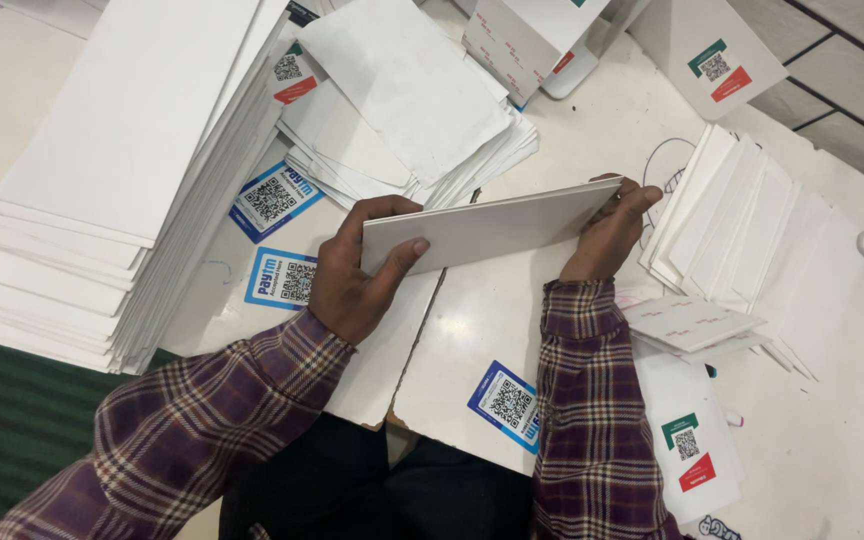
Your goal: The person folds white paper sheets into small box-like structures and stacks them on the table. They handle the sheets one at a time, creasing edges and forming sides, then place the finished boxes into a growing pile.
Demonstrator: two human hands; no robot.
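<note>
Both hands, left (357, 285) and right (607, 235), grip a flat, stiff white card panel (482, 228) by its ends

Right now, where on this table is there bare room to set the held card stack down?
Bare table shows at the near right corner, beside the fanned cards. A smaller patch lies under the card stack, between left hand and right hand. The tall stack and loose sheets crowd the left and far side.

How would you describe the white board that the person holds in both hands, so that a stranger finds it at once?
Start at the tall stack of white sheets on the left and move right to the middle of the table. There the left hand and right hand grip one long white board by its ends. Unlike every neighbour, it is lifted off the table.
</note>
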